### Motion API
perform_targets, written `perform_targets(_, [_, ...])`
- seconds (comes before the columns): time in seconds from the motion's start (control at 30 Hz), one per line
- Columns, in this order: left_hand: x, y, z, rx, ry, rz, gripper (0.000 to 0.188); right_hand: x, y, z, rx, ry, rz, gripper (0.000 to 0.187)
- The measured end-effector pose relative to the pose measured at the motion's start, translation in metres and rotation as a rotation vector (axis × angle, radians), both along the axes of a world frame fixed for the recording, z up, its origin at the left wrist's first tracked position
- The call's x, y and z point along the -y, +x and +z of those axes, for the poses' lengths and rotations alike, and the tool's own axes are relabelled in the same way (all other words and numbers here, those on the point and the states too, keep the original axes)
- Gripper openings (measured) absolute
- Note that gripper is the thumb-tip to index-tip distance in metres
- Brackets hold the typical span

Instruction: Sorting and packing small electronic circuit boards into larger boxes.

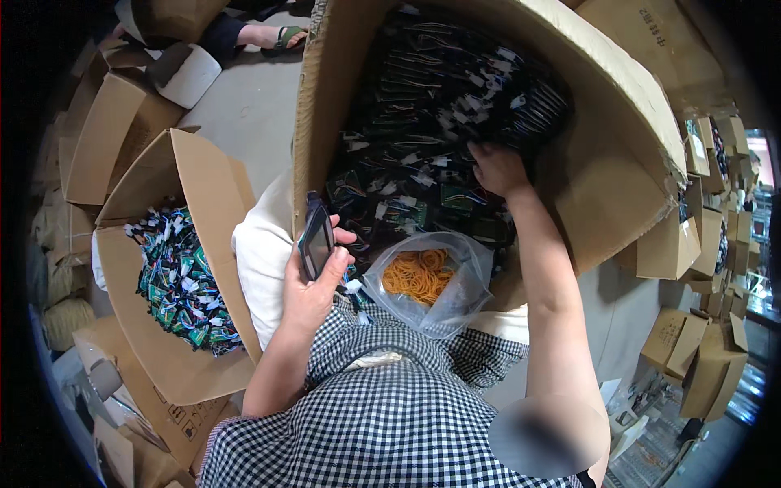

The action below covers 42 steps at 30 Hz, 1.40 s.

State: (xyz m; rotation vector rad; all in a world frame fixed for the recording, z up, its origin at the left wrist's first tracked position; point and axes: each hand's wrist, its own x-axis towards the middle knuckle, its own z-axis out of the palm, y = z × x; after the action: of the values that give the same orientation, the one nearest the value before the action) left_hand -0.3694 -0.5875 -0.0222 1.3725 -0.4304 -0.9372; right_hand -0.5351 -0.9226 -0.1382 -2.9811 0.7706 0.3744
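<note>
My left hand (311, 285) is closed around a black-framed display module (316, 244) with a dark screen, held just inside the near left edge of a large cardboard box (618, 146). Black bundled cables with white connectors (423, 89) fill this box, with small green circuit boards (411, 210) and more display modules among them. Toward the box's right side, my right hand (500, 169) reaches down into the bundles. Its fingers are curled, and dark cables partly hide the tips, so what they grip is unclear. A clear plastic bag (472, 297) of orange rubber bands (419, 275) rests at the box's near edge.
On my left stands an open carton (138, 342) heaped with green circuit boards and wires (189, 285). Several more cartons (671, 244) are stacked on the right. Beyond the left carton, another person's sandalled foot (281, 38) shows on the grey floor (244, 106).
</note>
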Motion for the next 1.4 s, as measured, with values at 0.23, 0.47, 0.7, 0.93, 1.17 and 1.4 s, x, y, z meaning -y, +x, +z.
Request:
perform_targets(0.23, [0.011,-0.002,-0.001,0.024,-0.027,-0.044,0.042,0.005,-0.004,-0.022,0.039,-0.217,0.109,0.035])
perform_targets(0.47, [0.005,-0.005,0.008,0.002,-0.088,-0.012,0.043,0.009,-0.021,0.020,0.611,-0.110,-0.343,0.035])
perform_targets(0.7, [0.006,-0.017,0.020,0.127,-0.234,-0.037,0.052,-0.111,0.009,0.168,1.239,-0.231,-0.391,0.024])
perform_targets(0.93, [0.018,-0.042,0.020,-0.198,-0.442,-0.134,0.114,-0.248,0.034,0.200,1.042,0.245,-0.080,0.023])
perform_targets(1.17, [-0.017,-0.015,0.035,-0.260,-0.043,-0.409,0.058,-0.217,0.022,0.187,1.166,0.315,0.003,0.042])
perform_targets(1.4, [-0.019,-0.011,0.055,-0.339,-0.028,-0.513,0.045,-0.212,0.018,0.205,1.098,0.718,0.051,0.044])
